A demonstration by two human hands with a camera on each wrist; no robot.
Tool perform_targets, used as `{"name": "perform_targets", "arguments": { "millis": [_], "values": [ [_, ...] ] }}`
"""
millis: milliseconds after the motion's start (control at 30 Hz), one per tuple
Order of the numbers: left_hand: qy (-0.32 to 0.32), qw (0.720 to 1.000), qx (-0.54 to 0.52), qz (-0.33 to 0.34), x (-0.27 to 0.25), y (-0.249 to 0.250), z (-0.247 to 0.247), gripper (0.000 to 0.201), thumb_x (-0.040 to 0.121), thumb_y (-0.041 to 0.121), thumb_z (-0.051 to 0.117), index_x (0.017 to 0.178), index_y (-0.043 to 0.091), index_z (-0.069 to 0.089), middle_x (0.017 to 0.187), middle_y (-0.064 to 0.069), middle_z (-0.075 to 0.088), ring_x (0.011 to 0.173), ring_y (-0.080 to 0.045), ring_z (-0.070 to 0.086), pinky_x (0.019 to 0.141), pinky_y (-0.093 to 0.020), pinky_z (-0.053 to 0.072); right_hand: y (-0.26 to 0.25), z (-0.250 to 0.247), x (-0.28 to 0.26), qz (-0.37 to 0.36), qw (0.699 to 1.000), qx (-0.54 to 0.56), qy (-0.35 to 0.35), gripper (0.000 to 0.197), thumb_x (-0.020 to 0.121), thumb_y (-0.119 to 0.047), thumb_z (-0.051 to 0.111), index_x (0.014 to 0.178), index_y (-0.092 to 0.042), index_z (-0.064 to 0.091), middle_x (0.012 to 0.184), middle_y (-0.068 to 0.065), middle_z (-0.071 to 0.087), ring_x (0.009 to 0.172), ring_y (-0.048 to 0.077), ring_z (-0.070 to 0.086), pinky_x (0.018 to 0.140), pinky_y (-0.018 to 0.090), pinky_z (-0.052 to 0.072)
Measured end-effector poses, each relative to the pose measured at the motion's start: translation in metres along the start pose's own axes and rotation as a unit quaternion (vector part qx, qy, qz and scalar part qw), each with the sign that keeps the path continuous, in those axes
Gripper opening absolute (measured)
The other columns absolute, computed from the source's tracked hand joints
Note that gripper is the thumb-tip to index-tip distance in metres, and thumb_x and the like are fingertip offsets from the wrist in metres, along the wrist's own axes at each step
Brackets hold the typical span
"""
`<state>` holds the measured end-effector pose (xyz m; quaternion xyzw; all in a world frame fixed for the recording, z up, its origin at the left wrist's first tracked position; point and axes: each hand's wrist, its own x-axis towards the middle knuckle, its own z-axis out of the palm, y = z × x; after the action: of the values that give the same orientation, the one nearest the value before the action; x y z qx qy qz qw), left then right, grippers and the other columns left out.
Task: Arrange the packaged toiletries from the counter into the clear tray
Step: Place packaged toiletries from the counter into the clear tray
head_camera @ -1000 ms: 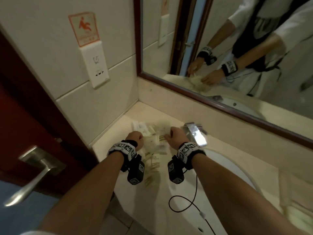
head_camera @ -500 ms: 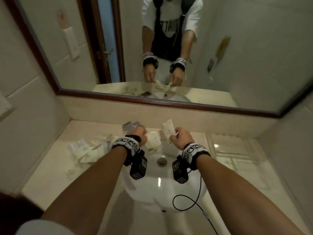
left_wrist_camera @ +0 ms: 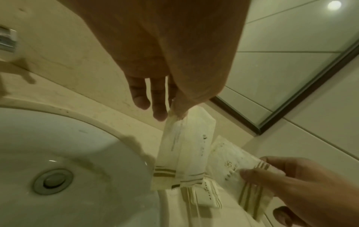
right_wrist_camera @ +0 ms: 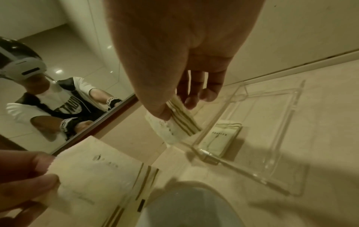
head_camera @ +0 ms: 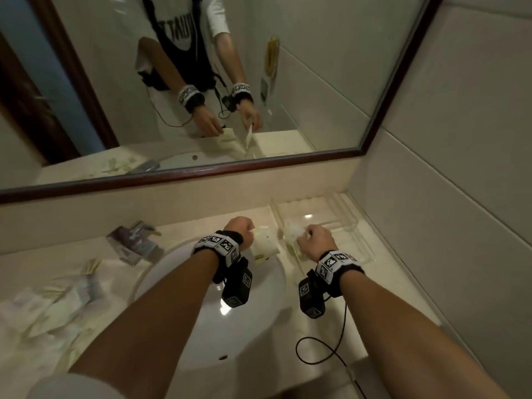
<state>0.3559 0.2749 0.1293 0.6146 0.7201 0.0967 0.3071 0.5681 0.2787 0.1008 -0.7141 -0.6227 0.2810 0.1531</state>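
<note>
My left hand (head_camera: 241, 228) pinches a cream packet with gold stripes (left_wrist_camera: 186, 147) by its top edge, so it hangs over the sink's right rim. My right hand (head_camera: 312, 236) pinches a smaller striped packet (right_wrist_camera: 174, 124) between thumb and fingers, above the near left corner of the clear tray (right_wrist_camera: 252, 173). One flat packet (right_wrist_camera: 221, 138) lies inside the tray. In the head view the tray (head_camera: 354, 223) stands on the counter's right end, against the wall. Several more packets (head_camera: 57, 306) lie in a blurred pile on the left counter.
A white sink basin (head_camera: 218, 318) sits below my forearms, with its drain (left_wrist_camera: 52, 182) in the left wrist view. A chrome faucet (head_camera: 132, 240) stands behind its left side. The mirror (head_camera: 201, 82) runs along the back, and a tiled wall (head_camera: 460, 197) closes the right.
Both hands left the pile on the left counter, each with a packet, and moved right over the sink to the tray. The head view swung right with them.
</note>
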Motion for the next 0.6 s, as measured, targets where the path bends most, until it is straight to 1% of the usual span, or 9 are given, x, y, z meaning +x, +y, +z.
{"name": "perform_targets", "arguments": {
  "millis": [100,167,200,233,300,333,433,533,600],
  "values": [
    [-0.004,1.0,0.011,-0.001,0.008,0.022,0.01,0.029,0.089,0.004,0.043,0.11,0.006,0.063,0.124,-0.016,0.058,0.113,-0.032,0.056,0.093,-0.036,0.046,0.022,-0.011,0.01,0.022,1.0,0.022,-0.002,0.024,0.083,-0.023,0.06,0.064,-0.018,0.045,0.067,-0.001,0.051,0.061,0.018,0.05,0.051,0.026,0.034],
    [0.0,1.0,0.014,-0.004,0.015,0.036,0.014,0.029,0.09,0.005,0.043,0.111,0.007,0.063,0.124,-0.015,0.058,0.113,-0.031,0.056,0.093,-0.034,0.046,0.035,-0.018,0.02,0.033,0.999,0.025,-0.007,0.025,0.086,-0.023,0.058,0.066,-0.018,0.043,0.068,-0.001,0.049,0.062,0.018,0.05,0.05,0.026,0.034],
    [0.004,1.0,0.016,-0.006,0.019,0.043,0.017,0.028,0.09,0.006,0.043,0.11,0.007,0.063,0.124,-0.015,0.058,0.113,-0.031,0.056,0.092,-0.034,0.045,0.042,-0.02,0.027,0.036,0.999,0.034,-0.011,0.02,0.087,-0.024,0.056,0.071,-0.016,0.047,0.073,0.001,0.053,0.066,0.021,0.054,0.053,0.027,0.041],
    [0.007,1.0,0.018,-0.006,0.022,0.05,0.019,0.028,0.09,0.006,0.043,0.109,0.007,0.064,0.123,-0.015,0.059,0.112,-0.031,0.056,0.092,-0.034,0.046,0.047,-0.023,0.033,0.038,0.998,0.046,-0.012,0.015,0.088,-0.024,0.055,0.079,-0.013,0.053,0.079,0.004,0.057,0.072,0.025,0.06,0.057,0.032,0.05],
    [0.011,1.0,0.024,-0.006,0.027,0.065,0.023,0.026,0.09,0.005,0.044,0.106,0.007,0.065,0.12,-0.014,0.061,0.109,-0.031,0.057,0.09,-0.033,0.046,0.062,-0.025,0.05,0.044,0.996,0.075,-0.009,0.018,0.089,-0.024,0.055,0.097,-0.008,0.058,0.094,0.01,0.062,0.082,0.031,0.065,0.068,0.044,0.059],
    [0.011,1.0,0.026,-0.006,0.03,0.072,0.026,0.025,0.091,0.005,0.044,0.104,0.007,0.066,0.118,-0.015,0.061,0.106,-0.031,0.057,0.089,-0.033,0.046,0.071,-0.025,0.058,0.048,0.996,0.08,-0.012,0.02,0.089,-0.024,0.056,0.1,-0.007,0.058,0.098,0.012,0.063,0.086,0.033,0.066,0.07,0.047,0.06],
    [0.011,1.0,0.028,-0.009,0.037,0.087,0.036,0.023,0.091,0.005,0.045,0.101,0.007,0.066,0.117,-0.015,0.063,0.103,-0.03,0.057,0.089,-0.032,0.046,0.094,-0.026,0.081,0.044,0.995,0.085,-0.029,0.019,0.088,-0.022,0.06,0.097,-0.006,0.054,0.104,0.017,0.062,0.091,0.036,0.065,0.074,0.05,0.059],
    [0.017,0.999,0.024,-0.024,0.042,0.096,0.045,0.025,0.091,0.006,0.045,0.104,0.004,0.066,0.115,-0.015,0.063,0.108,-0.031,0.058,0.088,-0.032,0.047,0.106,-0.026,0.092,0.056,0.992,0.1,-0.048,0.034,0.087,-0.018,0.064,0.114,-0.001,0.052,0.116,0.02,0.059,0.097,0.038,0.064,0.08,0.05,0.057],
    [0.023,0.999,0.024,-0.034,0.045,0.099,0.048,0.024,0.09,0.005,0.045,0.102,0.005,0.066,0.115,-0.015,0.064,0.107,-0.031,0.059,0.087,-0.032,0.047,0.108,-0.027,0.092,0.071,0.99,0.104,-0.062,0.038,0.087,-0.016,0.064,0.116,0.003,0.05,0.115,0.018,0.058,0.097,0.038,0.064,0.082,0.047,0.057]
  ]
}}
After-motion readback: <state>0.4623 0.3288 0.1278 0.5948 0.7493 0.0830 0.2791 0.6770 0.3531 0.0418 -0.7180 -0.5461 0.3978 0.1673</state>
